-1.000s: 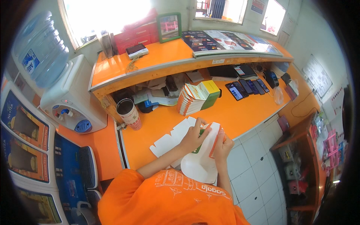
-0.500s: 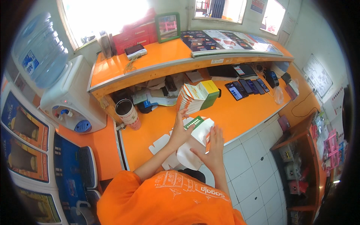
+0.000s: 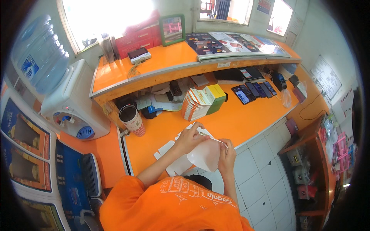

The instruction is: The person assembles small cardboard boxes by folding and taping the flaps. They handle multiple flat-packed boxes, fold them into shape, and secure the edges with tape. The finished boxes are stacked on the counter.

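White paper carton: a half-formed food box, held in the air just off the near edge of the orange counter, above the tiled floor and over a few flat white blanks that lie on the counter's near edge.

Left hand: we close it on the carton's upper rim, fingers curled, pinching a flap at the top.

Right hand: we grip the carton's right wall with it, thumb on the outside and fingers wrapped behind; it holds the box steady.

Handling note, as we judge it: the fold looks best made along the printed crease, with the right hand bracing the wall close to that crease so the thin card does not buckle, and the left thumb running the flap flat before it is tucked. A light pinch should do; squeezing hard would dent the side.

Also on the counter: a stack of orange-and-white folded cartons leaning against a green and yellow box toward the far side; a patterned cup at the left end; a row of phones toward the right end.

Left of the counter: a water dispenser with a blue bottle.
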The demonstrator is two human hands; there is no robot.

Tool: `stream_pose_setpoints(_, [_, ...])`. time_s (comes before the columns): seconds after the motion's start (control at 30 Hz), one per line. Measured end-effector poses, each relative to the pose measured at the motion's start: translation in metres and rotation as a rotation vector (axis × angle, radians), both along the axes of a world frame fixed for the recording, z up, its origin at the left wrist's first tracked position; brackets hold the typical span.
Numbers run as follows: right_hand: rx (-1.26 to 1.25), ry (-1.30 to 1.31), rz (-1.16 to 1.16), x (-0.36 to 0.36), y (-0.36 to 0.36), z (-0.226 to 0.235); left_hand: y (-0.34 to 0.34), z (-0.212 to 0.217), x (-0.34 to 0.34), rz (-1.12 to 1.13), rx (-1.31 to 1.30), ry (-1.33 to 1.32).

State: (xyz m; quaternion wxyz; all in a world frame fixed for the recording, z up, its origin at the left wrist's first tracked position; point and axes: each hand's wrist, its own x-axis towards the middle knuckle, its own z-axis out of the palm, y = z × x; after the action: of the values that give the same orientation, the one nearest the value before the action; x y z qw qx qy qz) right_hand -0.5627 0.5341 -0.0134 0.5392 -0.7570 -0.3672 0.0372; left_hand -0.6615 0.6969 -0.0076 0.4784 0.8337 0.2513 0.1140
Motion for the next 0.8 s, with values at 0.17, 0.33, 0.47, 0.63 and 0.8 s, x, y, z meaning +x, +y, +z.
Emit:
stream_pose_setpoints(0.17, [-0.005, 0.228, -0.045, 0.01, -0.004, -0.007, -0.004, 0.002, -0.003, -0.22, -0.017, -0.216])
stream_pose_setpoints(0.33, [-0.042, 0.463, 0.006, 0.029, -0.007, -0.021, -0.003, -0.004, -0.011, -0.456, -0.042, -0.303])
stream_pose_setpoints(0.47, [-0.042, 0.577, 0.078, 0.033, -0.007, -0.024, -0.008, -0.003, -0.012, -0.458, -0.145, -0.379])
stream_pose_setpoints(0.63, [0.168, 0.626, 0.175, 0.025, -0.012, -0.003, -0.006, -0.003, -0.012, -0.286, -0.242, -0.43])
stream_pose_setpoints(0.8, [0.375, 0.453, 0.315, 0.008, -0.015, 0.014, 0.001, -0.009, -0.009, -0.291, -0.406, -0.561])
